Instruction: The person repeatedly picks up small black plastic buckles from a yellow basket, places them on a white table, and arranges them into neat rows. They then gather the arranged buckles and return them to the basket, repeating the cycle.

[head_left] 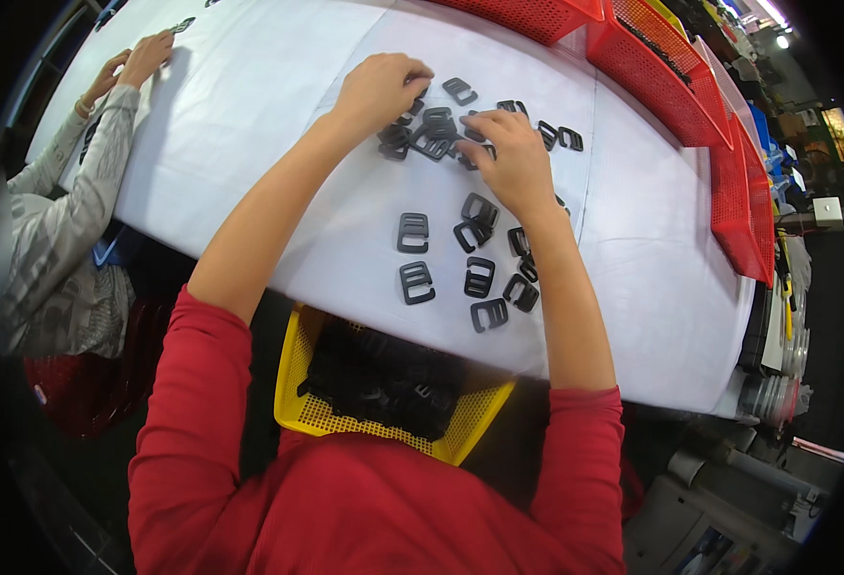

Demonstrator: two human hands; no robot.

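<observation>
A pile of black buckles (433, 142) is flanked by the left hand (376, 94) and the right hand (516, 163).
The hands are held apart, fingers curled at the pile's far-left and right edges; whether a buckle is gripped cannot be told. Loose buckles (479, 277) are scattered on the pile's near side, with a yellow basket (289, 407) placed farther toward the body.

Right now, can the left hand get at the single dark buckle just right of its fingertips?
Probably yes: the left hand is close to that dark buckle, with white tabletop showing between; the right hand isn't in that gap.
</observation>
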